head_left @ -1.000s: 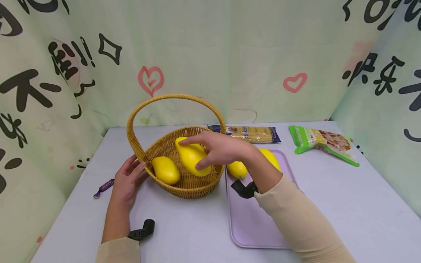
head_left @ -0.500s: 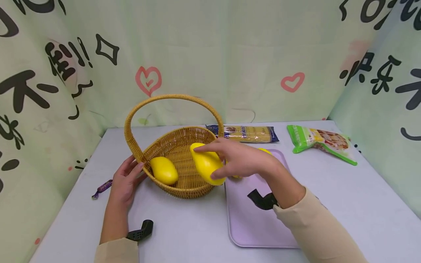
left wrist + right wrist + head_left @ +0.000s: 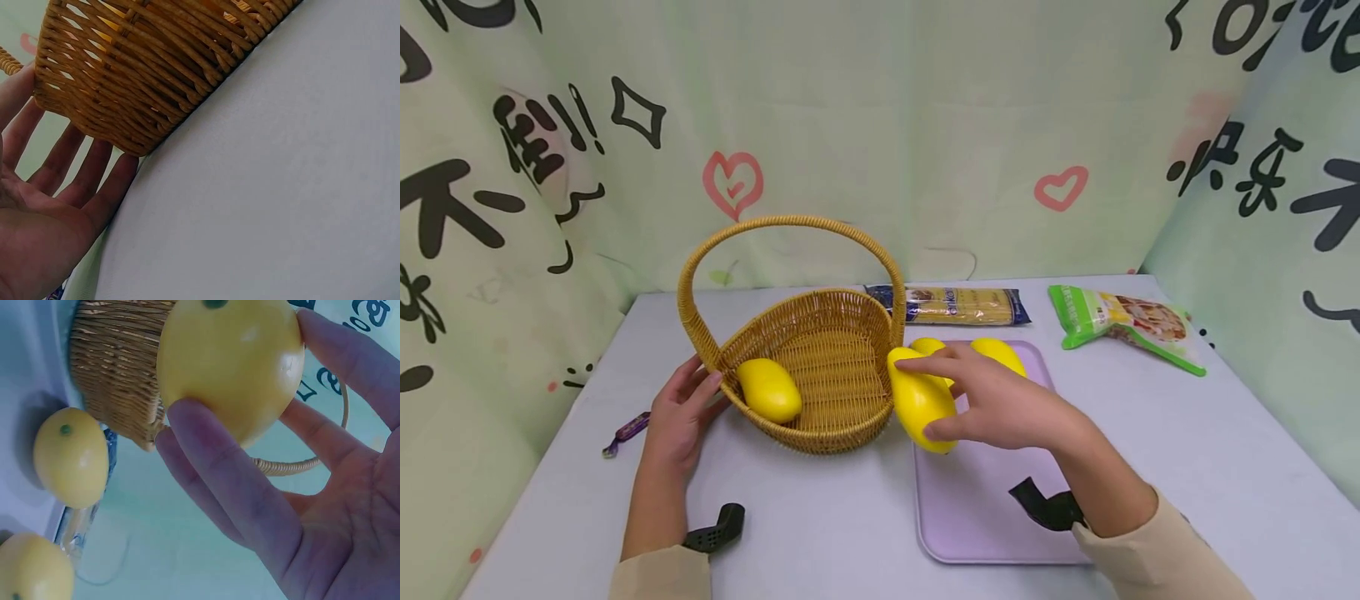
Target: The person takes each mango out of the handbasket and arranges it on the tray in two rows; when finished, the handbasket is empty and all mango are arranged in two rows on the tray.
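My right hand [image 3: 1000,408] holds a yellow mango [image 3: 917,404] between thumb and fingers, just right of the wicker basket [image 3: 838,354] and over the left part of the lilac tray [image 3: 985,521]. In the right wrist view, the held mango [image 3: 231,362] shows a green stem spot. Another mango [image 3: 769,390] lies inside the basket at the left. My left hand [image 3: 679,417] rests against the basket's left side; in the left wrist view its extended fingers touch the woven wall [image 3: 131,81]. Two mangoes, one a rounded yellow fruit [image 3: 1000,354], are at the tray's far end, partly hidden by my right hand.
A spaghetti packet [image 3: 962,307] lies behind the basket and tray. At the back right is a green food bag [image 3: 1127,329]. A purple wrapped candy [image 3: 627,433] sits left of my left hand. The basket's tall arched handle [image 3: 797,221] stands upright.
My right hand has carried the mango from inside the basket rightward, past its rim, to over the tray. My left hand has stayed at the basket's side.
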